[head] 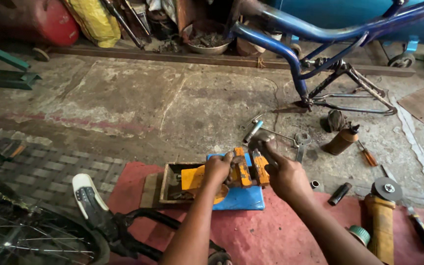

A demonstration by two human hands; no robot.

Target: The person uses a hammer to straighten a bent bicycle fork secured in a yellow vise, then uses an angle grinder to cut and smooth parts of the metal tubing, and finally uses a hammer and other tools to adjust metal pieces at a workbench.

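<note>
An orange bench vise point(244, 169) stands on a blue base plate point(239, 198) in the middle of the floor. My left hand point(217, 169) grips the vise body from the left, its fingers against the orange jaw. My right hand point(283, 174) reaches in from the right and holds a dark rounded metal part point(261, 142) over the jaws. Whether the jaws clamp that part is hidden by my fingers.
A small wooden box point(165, 184) sits left of the vise on a red mat point(266, 235). An angle grinder point(381, 216), screwdrivers point(368, 157), a spanner point(301, 145) and an oil can point(342, 141) lie right. A blue bicycle frame point(320, 39) stands behind; a wheel point(20, 235) at left.
</note>
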